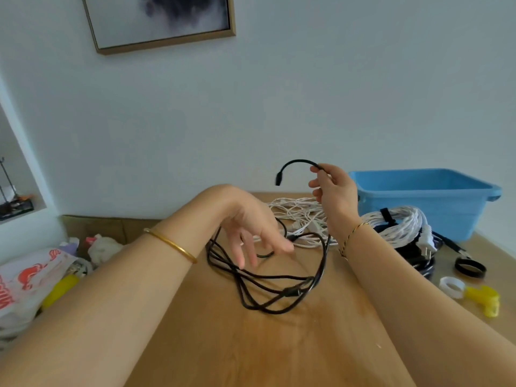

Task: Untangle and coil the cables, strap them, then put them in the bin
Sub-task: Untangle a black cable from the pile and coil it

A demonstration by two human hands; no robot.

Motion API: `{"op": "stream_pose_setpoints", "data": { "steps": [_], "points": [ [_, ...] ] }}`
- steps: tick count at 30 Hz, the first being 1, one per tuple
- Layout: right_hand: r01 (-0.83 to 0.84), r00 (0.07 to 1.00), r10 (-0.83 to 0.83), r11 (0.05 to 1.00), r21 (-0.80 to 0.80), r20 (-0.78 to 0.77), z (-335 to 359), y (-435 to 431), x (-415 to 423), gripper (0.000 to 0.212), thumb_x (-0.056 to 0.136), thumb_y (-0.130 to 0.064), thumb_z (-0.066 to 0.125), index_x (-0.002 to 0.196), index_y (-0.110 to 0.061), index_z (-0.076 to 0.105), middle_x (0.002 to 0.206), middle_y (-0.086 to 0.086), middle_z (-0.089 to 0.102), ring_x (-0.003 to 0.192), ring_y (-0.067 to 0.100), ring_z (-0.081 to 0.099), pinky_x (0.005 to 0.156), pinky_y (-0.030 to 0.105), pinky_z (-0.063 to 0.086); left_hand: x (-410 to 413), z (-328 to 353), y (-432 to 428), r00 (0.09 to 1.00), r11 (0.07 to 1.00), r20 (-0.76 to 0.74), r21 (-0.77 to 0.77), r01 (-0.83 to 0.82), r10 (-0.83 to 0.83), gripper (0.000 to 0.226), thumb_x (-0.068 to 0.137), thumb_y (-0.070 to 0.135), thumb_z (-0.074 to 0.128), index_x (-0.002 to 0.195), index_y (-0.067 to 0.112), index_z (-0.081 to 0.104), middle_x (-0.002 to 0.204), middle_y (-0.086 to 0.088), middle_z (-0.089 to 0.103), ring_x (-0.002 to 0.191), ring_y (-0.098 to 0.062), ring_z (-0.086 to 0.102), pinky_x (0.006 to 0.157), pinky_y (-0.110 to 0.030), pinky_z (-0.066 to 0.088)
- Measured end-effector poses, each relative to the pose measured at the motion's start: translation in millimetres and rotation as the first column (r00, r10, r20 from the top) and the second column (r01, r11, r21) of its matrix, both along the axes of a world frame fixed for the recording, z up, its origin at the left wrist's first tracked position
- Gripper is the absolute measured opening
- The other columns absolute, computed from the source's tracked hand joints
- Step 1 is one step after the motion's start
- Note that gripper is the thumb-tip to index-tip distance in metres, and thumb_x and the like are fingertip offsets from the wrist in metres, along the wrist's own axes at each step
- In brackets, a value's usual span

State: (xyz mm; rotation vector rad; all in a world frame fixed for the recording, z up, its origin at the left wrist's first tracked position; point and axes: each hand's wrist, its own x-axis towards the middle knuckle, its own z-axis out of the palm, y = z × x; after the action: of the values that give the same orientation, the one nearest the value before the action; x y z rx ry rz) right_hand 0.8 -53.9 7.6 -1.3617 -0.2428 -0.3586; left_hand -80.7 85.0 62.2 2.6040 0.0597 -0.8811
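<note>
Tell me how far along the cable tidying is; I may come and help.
Done: one white bundle is coiled and strapped, lying beside the blue bin, not in it. In hand: the right hand pinches the raised end of the black cable; the left hand hovers open over its loose loops. Left: coil and strap it, untangle the loose white cable behind, then bin everything.

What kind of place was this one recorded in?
Likely a room at home: a framed picture hangs on the wall, a printed plastic bag lies beside the wooden table, and a blue bin stands on it.
</note>
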Motion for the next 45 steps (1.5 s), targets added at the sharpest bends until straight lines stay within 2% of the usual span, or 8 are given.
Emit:
{"op": "stream_pose_setpoints", "data": {
  "steps": [6,9,13,23,29,35,39,45],
  "points": [
    [-0.085,0.985,0.109,0.981,-0.176,0.132,-5.0,-2.8,-4.2,0.021,0.097,-0.011,0.047,0.1,-0.017,0.067,0.071,-0.009,0.05,0.061,0.0,0.042,0.054,0.007,0.036,21.7,-10.9,25.3,0.634,0.946,0.715,-0.124,-0.299,0.295,0.019,0.093,0.028,0.057,0.102,0.011,0.055,0.098,-0.006,0.059,0.09,-0.024,0.061,0.071,-0.028,0.046],
    [-0.162,0.969,0.198,0.962,-0.22,0.15,-6.6,-1.8,-1.7,0.022,0.096,-0.01,0.047,0.103,-0.015,0.068,0.064,-0.014,0.049,0.052,-0.004,0.041,0.05,0.006,0.033,24.2,-21.2,12.8,0.654,0.875,0.633,-0.476,-0.092,0.414,0.035,0.094,0.025,0.056,0.127,0.016,0.05,0.125,0.0,0.057,0.114,-0.015,0.057,0.104,-0.036,0.042],
    [-0.166,0.965,0.202,0.965,-0.202,0.17,-10.7,-3.8,9.8,0.023,0.094,-0.007,0.051,0.103,-0.02,0.068,0.064,-0.014,0.052,0.056,-0.001,0.043,0.056,0.012,0.036,31.0,-43.3,0.8,0.676,0.717,0.563,-0.693,0.074,0.475,0.027,0.103,0.022,0.04,0.099,0.009,0.064,0.058,0.007,0.047,0.051,-0.005,0.048,0.065,-0.027,0.051],
    [-0.373,0.927,0.346,0.893,-0.251,-0.147,-39.0,-0.6,31.2,0.008,0.09,-0.011,0.061,0.091,-0.003,0.064,0.064,0.004,0.053,0.046,0.008,0.047,0.046,0.017,0.046,51.9,-44.1,16.9,0.788,-0.444,-0.137,-0.876,0.186,0.6,0.022,0.096,0.009,0.04,0.105,-0.002,0.057,0.067,0.0,0.056,0.042,-0.005,0.031,0.046,-0.016,0.032],
    [-0.392,0.904,0.389,0.583,-0.712,-0.18,-32.5,4.9,26.7,0.009,0.089,-0.004,0.057,0.091,0.002,0.063,0.07,0.009,0.067,0.056,0.012,0.06,0.057,0.021,0.054,49.8,-37.7,30.0,0.645,-0.416,-0.106,-0.839,0.351,0.757,0.022,0.102,0.008,0.036,0.114,-0.001,0.051,0.09,-0.012,0.072,0.056,-0.008,0.051,0.054,-0.019,0.043],
    [0.141,0.987,-0.04,0.685,-0.715,0.156,-41.7,7.5,31.4,0.018,0.086,-0.026,0.064,0.081,-0.009,0.068,0.071,0.007,0.065,0.068,0.021,0.057,0.064,0.034,0.048,48.9,-34.6,33.1,0.5,-0.363,-0.108,-0.818,0.447,0.859,0.018,0.104,0.01,0.033,0.108,0.001,0.047,0.113,-0.018,0.068,0.081,-0.017,0.068,0.066,-0.023,0.054],
    [-0.182,0.982,0.188,0.906,-0.381,-0.024,-35.4,6.9,25.5,0.005,0.089,-0.016,0.063,0.087,-0.016,0.068,0.075,0.003,0.066,0.055,0.009,0.061,0.065,0.028,0.056,50.2,-35.4,32.1,0.498,-0.419,-0.178,-0.8,0.428,0.849,0.02,0.103,0.006,0.033,0.089,0.003,0.046,0.117,-0.024,0.063,0.086,-0.024,0.071,0.073,-0.03,0.058],
    [-0.411,0.905,0.397,0.716,-0.565,-0.155,-28.2,1.3,22.7,0.016,0.092,-0.012,0.058,0.102,-0.016,0.07,0.06,0.0,0.064,0.038,0.013,0.034,0.038,0.021,0.031,54.2,-39.6,34.6,0.52,-0.32,-0.04,-0.827,0.462,0.854,0.033,0.101,0.006,0.041,0.134,-0.001,0.039,0.123,-0.017,0.061,0.1,-0.021,0.068,0.089,-0.031,0.055]
  ]
}}
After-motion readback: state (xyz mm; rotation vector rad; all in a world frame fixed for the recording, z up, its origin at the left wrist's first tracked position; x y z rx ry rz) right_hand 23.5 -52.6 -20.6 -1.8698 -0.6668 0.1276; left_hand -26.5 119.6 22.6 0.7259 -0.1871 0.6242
